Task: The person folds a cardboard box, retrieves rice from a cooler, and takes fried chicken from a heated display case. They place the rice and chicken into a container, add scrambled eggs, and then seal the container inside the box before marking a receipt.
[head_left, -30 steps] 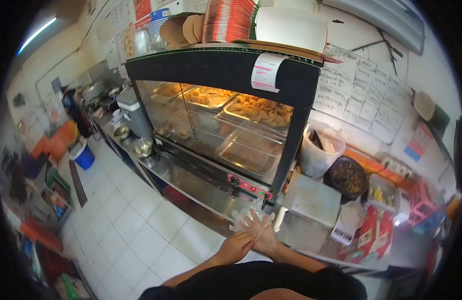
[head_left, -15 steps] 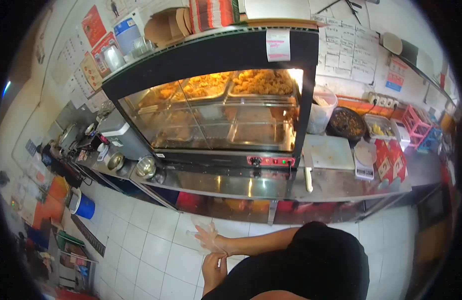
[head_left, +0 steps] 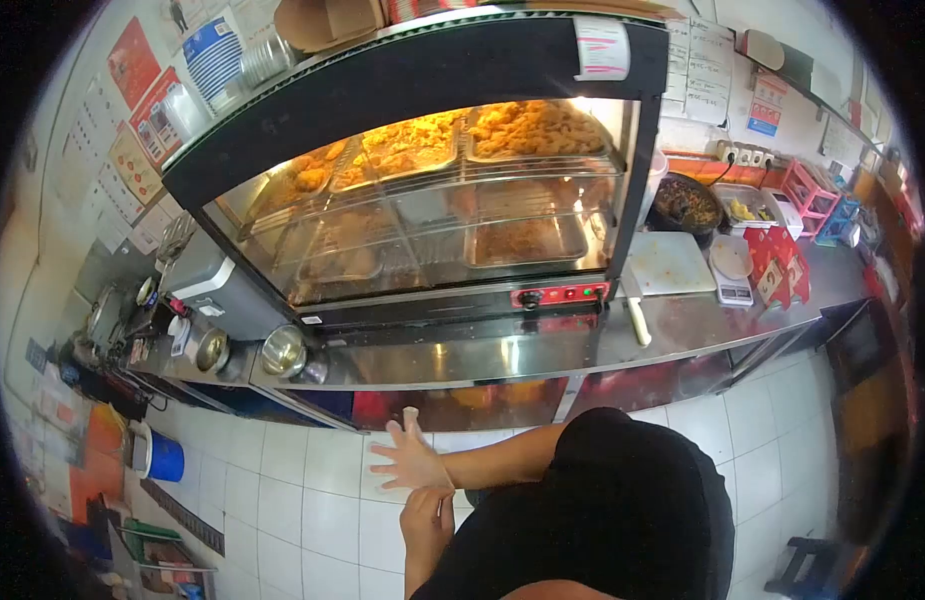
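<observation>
My right hand (head_left: 414,458) reaches across in front of my body, its fingers spread wide. It wears a thin, see-through disposable glove (head_left: 390,470). At that wrist, my left hand (head_left: 426,518) pinches the cuff of the glove between thumb and fingers. Both hands are over the white tiled floor (head_left: 327,520), in front of the steel counter (head_left: 502,372). A black sleeve (head_left: 622,470) covers my upper right arm.
A heated display cabinet (head_left: 412,110) with trays of fried food (head_left: 537,130) stands on the counter. To its right lie a knife (head_left: 637,322), a white cutting board (head_left: 670,262) and a scale (head_left: 732,270). Metal bowls (head_left: 284,350) and a blue bucket (head_left: 165,455) are left.
My right fingers have spread wider, and the glove now follows them more closely. My left hand keeps hold of the cuff. The camera view has shifted, bringing the cabinet closer.
</observation>
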Demonstrator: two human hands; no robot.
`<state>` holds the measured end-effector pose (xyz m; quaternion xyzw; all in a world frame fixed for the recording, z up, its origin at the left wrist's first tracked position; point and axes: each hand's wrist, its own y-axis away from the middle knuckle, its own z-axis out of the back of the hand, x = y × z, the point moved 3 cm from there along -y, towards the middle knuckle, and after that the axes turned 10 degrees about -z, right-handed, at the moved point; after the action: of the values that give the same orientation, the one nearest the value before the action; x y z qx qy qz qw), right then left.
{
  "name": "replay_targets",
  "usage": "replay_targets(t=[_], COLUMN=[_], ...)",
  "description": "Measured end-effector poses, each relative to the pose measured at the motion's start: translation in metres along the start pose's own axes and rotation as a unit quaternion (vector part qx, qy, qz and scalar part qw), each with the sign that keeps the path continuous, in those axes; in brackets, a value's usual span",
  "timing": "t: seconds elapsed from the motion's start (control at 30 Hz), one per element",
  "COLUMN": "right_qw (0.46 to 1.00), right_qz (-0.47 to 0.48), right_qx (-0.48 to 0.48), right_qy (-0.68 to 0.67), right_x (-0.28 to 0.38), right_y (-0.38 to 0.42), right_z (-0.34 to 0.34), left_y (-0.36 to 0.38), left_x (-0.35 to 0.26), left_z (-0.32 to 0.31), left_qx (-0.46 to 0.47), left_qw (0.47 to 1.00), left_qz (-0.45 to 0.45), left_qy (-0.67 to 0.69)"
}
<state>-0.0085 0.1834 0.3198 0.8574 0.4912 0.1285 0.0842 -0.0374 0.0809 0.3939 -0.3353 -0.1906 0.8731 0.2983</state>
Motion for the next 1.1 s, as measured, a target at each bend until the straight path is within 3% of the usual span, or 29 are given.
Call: replay_targets(t=[0.1,0.2,0.37,0.4,0.47,0.5,0.57,0.77,0.83,0.9,0.97,1.03,1.07,1.1], right_qw=[0.998,0.997,0.983,0.982,0.945,0.946,0.883,0.861,0.783,0.773,0.730,0.716,0.714,0.713], right_qz=[-0.029,-0.009,0.045,0.016,0.087,0.069,0.177,0.177,0.292,0.336,0.413,0.480,0.508,0.533], right_qx=[0.032,0.039,0.153,0.158,0.130,0.130,0.143,0.113,0.131,0.088,-0.005,-0.079,-0.092,-0.106], right_qy=[-0.037,0.061,0.092,0.099,0.287,0.289,0.411,0.464,0.533,0.530,0.544,0.501,0.472,0.442], right_x=[0.023,0.071,0.158,0.172,0.196,0.203,0.214,0.240,0.249,0.258,0.258,0.249,0.246,0.240], right_y=[-0.036,-0.081,-0.144,-0.161,-0.189,-0.201,-0.217,-0.239,-0.247,-0.255,-0.263,-0.275,-0.278,-0.281], right_z=[0.005,-0.005,-0.090,-0.106,-0.134,-0.147,-0.174,-0.231,-0.234,-0.232,-0.240,-0.236,-0.235,-0.236], left_y=[-0.018,-0.048,-0.102,-0.107,-0.127,-0.141,-0.161,-0.224,-0.246,-0.279,-0.299,-0.330,-0.341,-0.351], left_x=[0.047,0.104,0.237,0.268,0.306,0.318,0.344,0.465,0.531,0.597,0.654,0.699,0.711,0.718], left_z=[0.019,0.056,0.164,0.184,0.218,0.233,0.256,0.333,0.357,0.377,0.394,0.402,0.405,0.407], left_qx=[0.015,0.018,-0.087,-0.117,-0.173,-0.202,-0.215,-0.244,-0.236,-0.232,-0.217,-0.141,-0.098,-0.076], left_qw=[1.000,1.000,0.989,0.987,0.980,0.975,0.973,0.964,0.965,0.968,0.973,0.983,0.992,0.992], left_qz=[0.013,-0.014,0.080,0.094,0.097,0.089,0.075,0.020,0.041,0.020,0.004,-0.086,-0.063,-0.100], left_qy=[0.010,-0.020,-0.087,-0.059,-0.005,0.019,-0.026,-0.109,-0.107,-0.095,-0.078,-0.077,-0.050,-0.027])
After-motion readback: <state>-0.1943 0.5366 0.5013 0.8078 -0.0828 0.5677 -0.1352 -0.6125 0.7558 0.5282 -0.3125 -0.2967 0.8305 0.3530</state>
